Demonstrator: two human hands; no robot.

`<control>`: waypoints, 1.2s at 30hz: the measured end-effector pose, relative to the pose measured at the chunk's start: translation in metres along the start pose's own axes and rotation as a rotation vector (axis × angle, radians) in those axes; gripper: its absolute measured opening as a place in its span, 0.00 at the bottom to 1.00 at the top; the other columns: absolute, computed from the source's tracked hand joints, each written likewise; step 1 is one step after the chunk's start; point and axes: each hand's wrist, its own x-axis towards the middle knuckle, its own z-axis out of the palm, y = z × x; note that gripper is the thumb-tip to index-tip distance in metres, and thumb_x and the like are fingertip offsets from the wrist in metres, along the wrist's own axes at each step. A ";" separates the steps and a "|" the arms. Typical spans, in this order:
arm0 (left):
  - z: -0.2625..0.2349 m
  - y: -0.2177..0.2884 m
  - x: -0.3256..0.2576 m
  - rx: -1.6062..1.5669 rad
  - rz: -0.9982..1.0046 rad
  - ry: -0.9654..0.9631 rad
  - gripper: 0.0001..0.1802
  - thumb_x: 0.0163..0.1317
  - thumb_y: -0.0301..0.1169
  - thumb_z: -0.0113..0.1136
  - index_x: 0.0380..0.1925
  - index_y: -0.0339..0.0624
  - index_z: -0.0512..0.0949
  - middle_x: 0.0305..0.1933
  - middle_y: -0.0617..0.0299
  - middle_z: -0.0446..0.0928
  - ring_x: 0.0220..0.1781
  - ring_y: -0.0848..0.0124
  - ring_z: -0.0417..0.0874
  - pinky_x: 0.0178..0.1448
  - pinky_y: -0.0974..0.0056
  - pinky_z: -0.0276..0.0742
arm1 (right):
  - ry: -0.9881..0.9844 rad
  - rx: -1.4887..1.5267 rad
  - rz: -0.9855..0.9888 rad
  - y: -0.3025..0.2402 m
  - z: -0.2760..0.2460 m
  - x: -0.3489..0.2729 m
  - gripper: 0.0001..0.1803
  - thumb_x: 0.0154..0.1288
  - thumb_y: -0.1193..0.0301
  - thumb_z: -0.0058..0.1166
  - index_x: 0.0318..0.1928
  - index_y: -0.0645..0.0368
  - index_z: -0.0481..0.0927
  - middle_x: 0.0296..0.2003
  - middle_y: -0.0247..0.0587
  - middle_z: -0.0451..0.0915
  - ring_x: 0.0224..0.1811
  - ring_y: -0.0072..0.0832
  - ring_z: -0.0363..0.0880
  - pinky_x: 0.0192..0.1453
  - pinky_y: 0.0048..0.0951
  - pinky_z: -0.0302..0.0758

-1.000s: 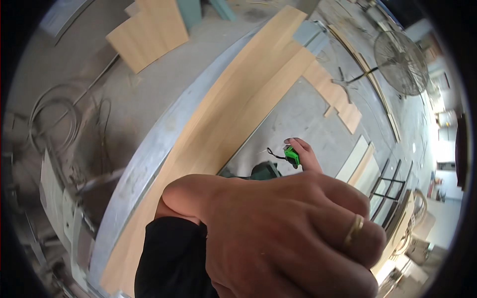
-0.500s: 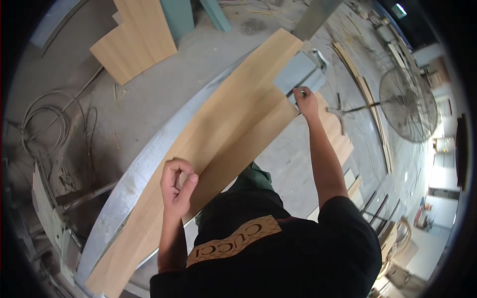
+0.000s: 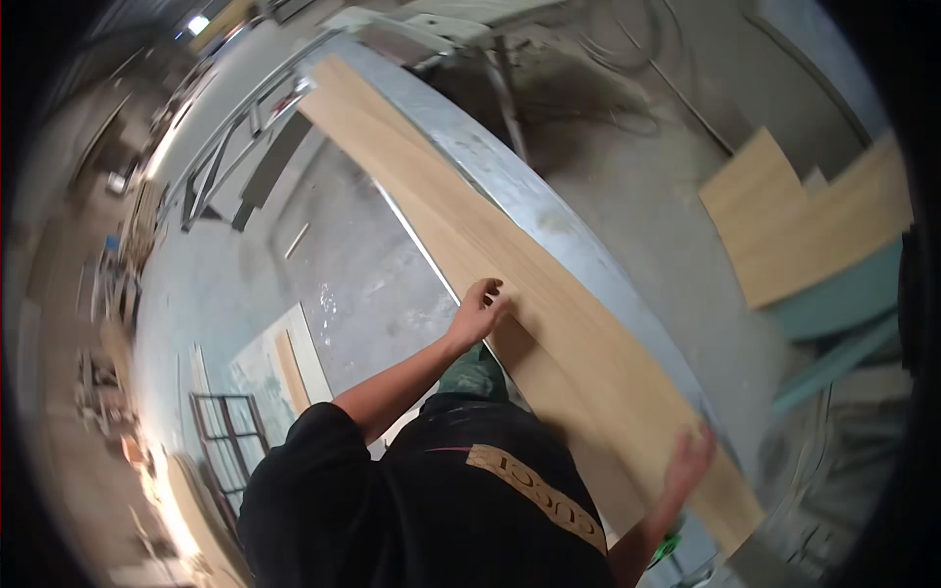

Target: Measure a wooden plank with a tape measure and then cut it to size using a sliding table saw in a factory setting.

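A long, pale wooden board (image 3: 549, 323) lies along a grey metal workbench (image 3: 549, 206), running from beyond the left hand down past the right hand. The left hand (image 3: 478, 312) rests on the board's near edge, its fingers curled over the wood; whether it truly grips the edge or only presses on it cannot be told. The right hand (image 3: 689, 461) lies flat on the board's surface with its fingers spread and open, close to the board's lower end. Just below the right forearm a small green object (image 3: 668, 549) shows, too little of it visible to name. Well off to the far side of the right hand, past the bench, a stack of light wooden panels (image 3: 804, 220) lies on the concrete floor (image 3: 637, 118). Beyond the left hand, loose cables (image 3: 598, 93) trail on the floor.
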 end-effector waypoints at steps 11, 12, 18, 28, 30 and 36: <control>-0.129 -0.087 0.175 -0.079 -0.398 0.680 0.50 0.54 0.46 0.72 0.70 0.30 0.60 0.70 0.34 0.63 0.73 0.39 0.64 0.76 0.44 0.62 | -0.691 -0.017 -0.470 -0.276 0.142 0.120 0.46 0.48 0.53 0.77 0.65 0.62 0.72 0.63 0.54 0.74 0.66 0.50 0.70 0.71 0.47 0.68; -0.147 -0.098 0.190 -0.126 -0.387 0.758 0.49 0.54 0.46 0.72 0.69 0.31 0.61 0.70 0.35 0.64 0.72 0.39 0.65 0.75 0.44 0.63 | -0.748 -0.003 -0.412 -0.291 0.141 0.123 0.46 0.47 0.54 0.77 0.64 0.63 0.73 0.63 0.53 0.73 0.66 0.49 0.70 0.71 0.47 0.68; -0.188 -0.102 0.225 -0.339 -0.412 0.623 0.40 0.56 0.41 0.70 0.63 0.31 0.65 0.66 0.35 0.69 0.70 0.39 0.68 0.71 0.45 0.66 | -0.995 0.159 -0.004 -0.313 0.140 0.150 0.40 0.49 0.63 0.76 0.61 0.65 0.75 0.49 0.49 0.83 0.51 0.39 0.83 0.56 0.38 0.79; -0.191 -0.088 0.252 -0.680 -0.492 0.712 0.53 0.56 0.46 0.72 0.74 0.33 0.56 0.73 0.38 0.62 0.75 0.46 0.63 0.76 0.51 0.61 | -1.027 0.268 0.228 -0.293 0.126 0.154 0.20 0.50 0.60 0.77 0.26 0.63 0.83 0.23 0.35 0.80 0.25 0.26 0.76 0.30 0.37 0.71; -0.201 -0.082 0.257 -0.809 -0.556 0.741 0.54 0.55 0.48 0.73 0.74 0.35 0.55 0.73 0.40 0.61 0.74 0.50 0.64 0.74 0.52 0.63 | -0.912 0.016 -0.075 -0.303 0.107 0.148 0.23 0.51 0.56 0.76 0.22 0.62 0.79 0.20 0.44 0.74 0.22 0.34 0.71 0.29 0.41 0.66; -0.213 -0.061 0.243 -1.149 -0.497 0.646 0.49 0.56 0.55 0.73 0.67 0.38 0.61 0.64 0.50 0.66 0.64 0.56 0.71 0.66 0.51 0.70 | -0.685 -0.059 -0.397 -0.341 0.031 0.129 0.18 0.57 0.61 0.70 0.29 0.65 0.79 0.26 0.51 0.79 0.29 0.45 0.78 0.37 0.41 0.74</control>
